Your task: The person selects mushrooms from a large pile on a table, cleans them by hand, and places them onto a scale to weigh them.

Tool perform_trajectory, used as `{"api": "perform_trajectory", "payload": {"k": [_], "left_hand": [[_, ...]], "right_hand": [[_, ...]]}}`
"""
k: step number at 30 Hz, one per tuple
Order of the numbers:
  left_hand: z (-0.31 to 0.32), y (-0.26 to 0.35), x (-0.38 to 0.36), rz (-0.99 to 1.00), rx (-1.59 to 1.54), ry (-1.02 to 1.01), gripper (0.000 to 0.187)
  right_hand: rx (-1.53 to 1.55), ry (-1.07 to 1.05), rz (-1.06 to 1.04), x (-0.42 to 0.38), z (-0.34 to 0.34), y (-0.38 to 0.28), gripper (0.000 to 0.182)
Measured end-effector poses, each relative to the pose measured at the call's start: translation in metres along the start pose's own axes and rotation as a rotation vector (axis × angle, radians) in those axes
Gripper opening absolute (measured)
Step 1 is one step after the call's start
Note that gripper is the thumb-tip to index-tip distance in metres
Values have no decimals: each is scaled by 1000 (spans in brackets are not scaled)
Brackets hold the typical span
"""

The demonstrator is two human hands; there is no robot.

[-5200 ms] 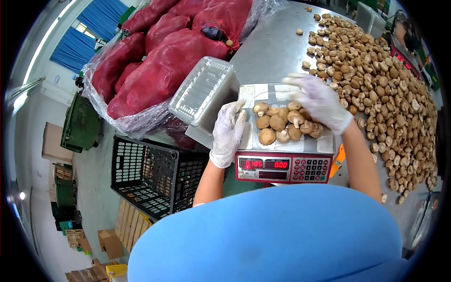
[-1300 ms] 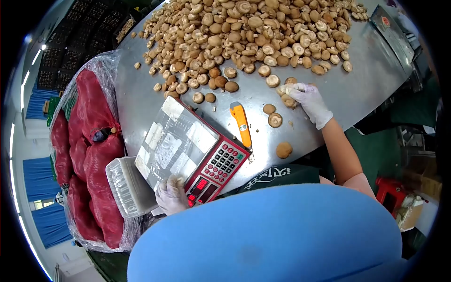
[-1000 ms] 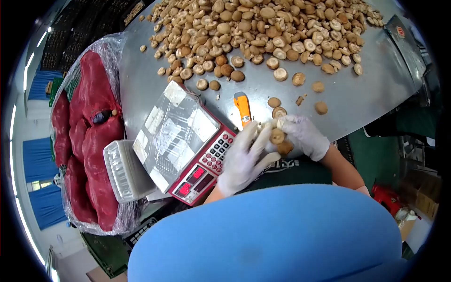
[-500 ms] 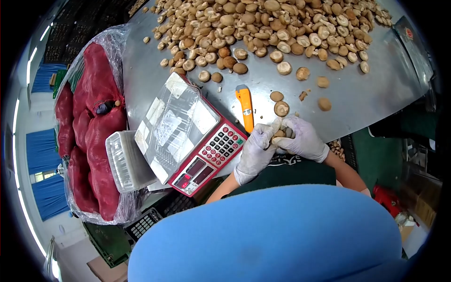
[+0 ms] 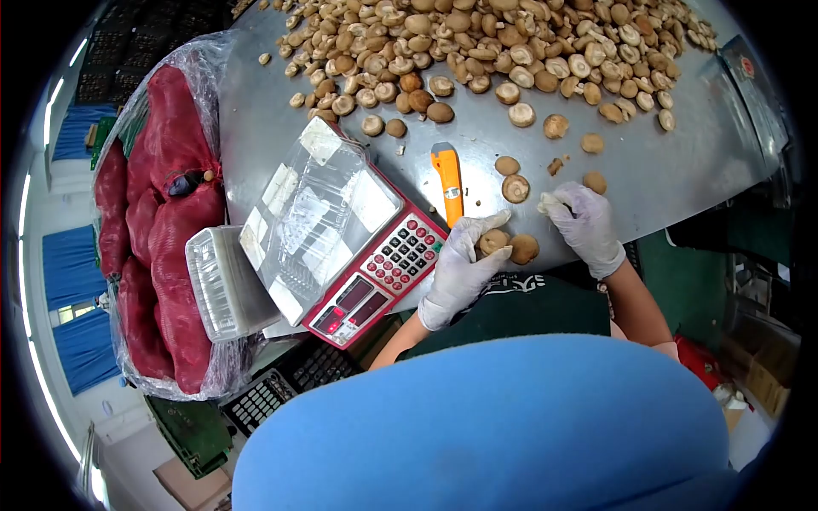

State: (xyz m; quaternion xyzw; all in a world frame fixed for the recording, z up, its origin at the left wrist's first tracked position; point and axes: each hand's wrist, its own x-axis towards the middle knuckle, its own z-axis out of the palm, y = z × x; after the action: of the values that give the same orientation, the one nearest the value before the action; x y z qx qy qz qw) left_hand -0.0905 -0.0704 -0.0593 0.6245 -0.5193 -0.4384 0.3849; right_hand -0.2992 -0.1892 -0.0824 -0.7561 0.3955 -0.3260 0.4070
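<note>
My left hand (image 5: 462, 271), in a white glove, is closed around a brown mushroom (image 5: 493, 242) near the table's front edge. Just right of its fingertips is another mushroom (image 5: 523, 249). My right hand (image 5: 584, 223), gloved too, is raised to the right, its thumb and fingers pinched together. What sits in that pinch, if anything, I cannot tell. Two mushrooms lie beyond the hands, one showing its pale gilled underside (image 5: 515, 188). A brown mushroom (image 5: 595, 181) rests right behind my right hand. An orange utility knife (image 5: 447, 183) lies beyond my left hand.
A large heap of mushrooms (image 5: 477, 43) covers the back of the metal table (image 5: 273, 111). To the left stands a red scale (image 5: 371, 281) with a clear plastic tray (image 5: 319, 209) on it. Stacked clear trays (image 5: 226, 285) and red mesh sacks (image 5: 175, 247) are further left.
My right hand has come away from the left, moving right and slightly back. My left hand keeps its grip on a mushroom, and the mushroom beside it now shows clearly.
</note>
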Motion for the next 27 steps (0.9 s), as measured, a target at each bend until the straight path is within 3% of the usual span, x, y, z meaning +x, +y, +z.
{"api": "perform_trajectory", "payload": {"k": [1, 3, 5, 11, 14, 17, 19, 22, 25, 26, 27], "left_hand": [[0, -2, -1, 1, -4, -8, 53], [1, -3, -1, -246, -570, -45, 56], [-8, 0, -3, -294, -755, -73, 50], [-17, -4, -7, -231, -635, -51, 41], [-18, -17, -10, -218, -675, -47, 39], [-16, -19, -12, -208, -712, -60, 35], [-12, -17, -12, -194, -736, -57, 33], [-6, -13, -11, -218, -817, 102, 22], [-16, -13, 9, -328, -603, -30, 20], [-3, -7, 15, -225, -673, 50, 26], [7, -4, 25, -138, -570, 95, 43]], "right_hand": [[-5, 3, 6, -2, -3, 4, 12], [-15, 60, -64, -10, -9, 11, 10], [-19, 74, -8, -18, -15, 11, 10], [96, -4, 98, -29, -21, 5, 12], [-221, -373, -204, -19, -12, -19, 34], [-427, -432, -339, -25, 14, -1, 35], [-392, -424, -316, -18, 7, -6, 34], [-381, -111, -294, -3, -21, 1, 36], [-314, 160, -189, 14, -52, 18, 43], [-380, 206, -164, 21, -58, 32, 46], [-448, 255, -138, 28, -61, 47, 49]]}}
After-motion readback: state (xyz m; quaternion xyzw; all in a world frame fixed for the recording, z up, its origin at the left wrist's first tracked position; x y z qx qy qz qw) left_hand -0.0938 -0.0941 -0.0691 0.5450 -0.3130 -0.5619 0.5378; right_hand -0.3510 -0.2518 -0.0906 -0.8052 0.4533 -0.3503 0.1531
